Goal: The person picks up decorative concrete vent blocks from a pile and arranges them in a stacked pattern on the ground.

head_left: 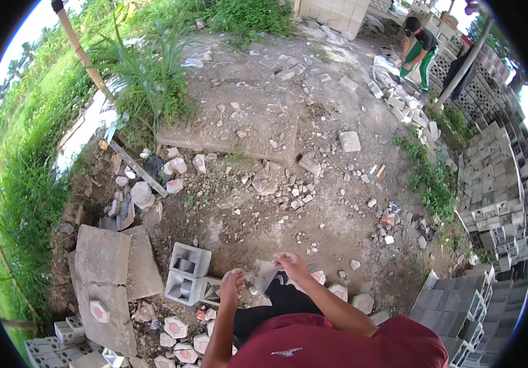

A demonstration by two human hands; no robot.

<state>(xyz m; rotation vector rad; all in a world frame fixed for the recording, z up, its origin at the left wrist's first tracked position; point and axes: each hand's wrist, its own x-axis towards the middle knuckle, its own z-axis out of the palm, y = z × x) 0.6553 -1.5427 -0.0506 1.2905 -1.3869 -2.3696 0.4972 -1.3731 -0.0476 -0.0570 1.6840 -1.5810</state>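
My left hand (231, 283) is raised in front of my body with its fingers curled together; whatever is in them is too small to make out. Close by on its right, my right hand (291, 265) pinches a thin, pale, see-through sheet (266, 272) that looks like plastic. The sheet hangs between the two hands, and its far edge blurs into the ground behind. Just left of my left hand stand grey hollow concrete blocks (184, 289). Around my dark-trousered legs lie several hexagonal paving pieces (176, 327) with reddish centres.
Broken concrete slabs (101, 260) lie at the left, a flat slab (233, 138) farther ahead. Rubble (294, 196) litters the dirt. Stacked blocks (497, 184) line the right side. Another person (420, 52) bends over by a rubble row at the far right. Tall grass (25, 202) borders the left.
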